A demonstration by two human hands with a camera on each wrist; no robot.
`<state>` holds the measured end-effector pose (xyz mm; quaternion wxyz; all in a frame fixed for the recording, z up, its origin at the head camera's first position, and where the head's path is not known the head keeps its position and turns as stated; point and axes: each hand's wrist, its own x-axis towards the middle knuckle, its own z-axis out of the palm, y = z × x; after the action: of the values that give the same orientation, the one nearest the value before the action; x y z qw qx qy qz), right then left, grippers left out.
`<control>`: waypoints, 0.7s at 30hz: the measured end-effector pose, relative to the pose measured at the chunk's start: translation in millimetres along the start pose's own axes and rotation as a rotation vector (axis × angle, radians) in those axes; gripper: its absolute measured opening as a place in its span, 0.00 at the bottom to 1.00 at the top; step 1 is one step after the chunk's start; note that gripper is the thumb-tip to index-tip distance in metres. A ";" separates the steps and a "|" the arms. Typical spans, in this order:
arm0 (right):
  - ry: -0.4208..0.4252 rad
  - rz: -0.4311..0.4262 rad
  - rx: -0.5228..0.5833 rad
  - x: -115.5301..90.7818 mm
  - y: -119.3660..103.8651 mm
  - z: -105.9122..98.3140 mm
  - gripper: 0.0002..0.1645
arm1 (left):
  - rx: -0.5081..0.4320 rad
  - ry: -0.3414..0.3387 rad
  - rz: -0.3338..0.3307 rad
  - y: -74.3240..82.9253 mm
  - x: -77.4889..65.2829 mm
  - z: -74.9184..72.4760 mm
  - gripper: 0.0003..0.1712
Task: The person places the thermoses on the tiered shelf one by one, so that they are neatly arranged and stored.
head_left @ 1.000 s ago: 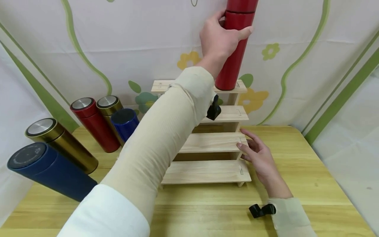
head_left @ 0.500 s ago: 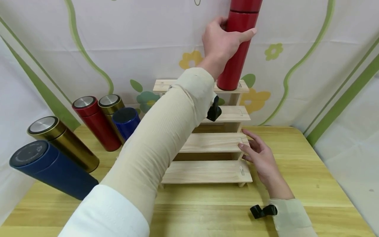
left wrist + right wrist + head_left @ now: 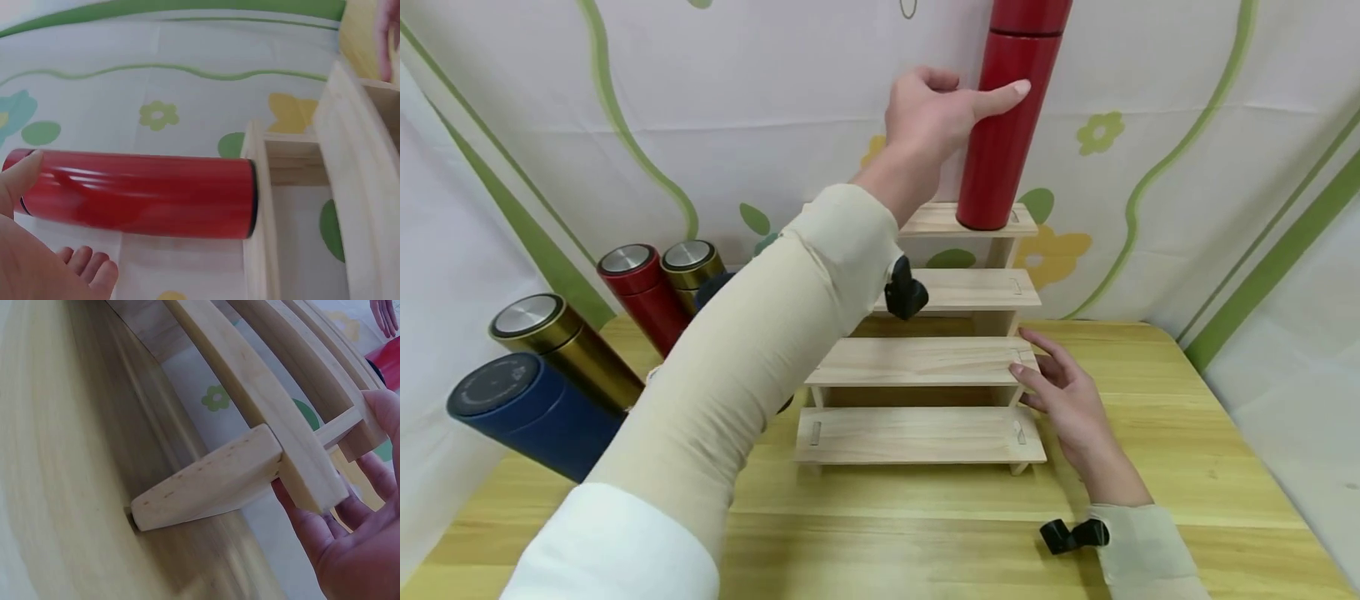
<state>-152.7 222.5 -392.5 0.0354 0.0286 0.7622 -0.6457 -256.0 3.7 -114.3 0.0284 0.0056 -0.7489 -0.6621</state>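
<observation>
A red thermos flask [image 3: 1011, 137] stands upright on the right part of the top step of a pale wooden tiered display shelf [image 3: 917, 437]. My left hand [image 3: 928, 117] is beside it with the fingers off the body; the thumb overlaps the flask in the head view. In the left wrist view the flask [image 3: 144, 194] has its base on the top board, and the fingers of the left hand [image 3: 37, 256] are spread apart from it. My right hand [image 3: 1067, 404] grips the shelf's right side, thumb on a step's end and fingers behind, as the right wrist view shows too.
On the left of the wooden table [image 3: 1150, 417] stand a dark blue flask [image 3: 542, 417], a gold flask [image 3: 580, 350], a red flask [image 3: 647, 300] and another gold flask [image 3: 692, 267]. My left forearm partly hides another blue one. A patterned cloth [image 3: 760, 92] hangs behind the shelf.
My left hand has let go of the red thermos flask and drawn back left and slightly down. The flask stays on the top step. My right hand keeps its place on the shelf.
</observation>
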 end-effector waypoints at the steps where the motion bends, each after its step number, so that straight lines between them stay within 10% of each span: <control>1: 0.000 -0.001 -0.003 0.3 0.0 -0.8 0.40 | 0.009 0.000 0.001 -1.5 -2.5 -1.8 0.42; 21: -0.010 -0.005 0.022 6.2 2.5 -6.5 0.40 | 0.042 -0.113 0.129 -57.2 -86.1 -40.8 0.37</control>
<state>-158.8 229.2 -394.5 0.0373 0.0239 0.7549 -0.6543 -169.6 -39.9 -169.1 0.0286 -0.0796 -0.7618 -0.6423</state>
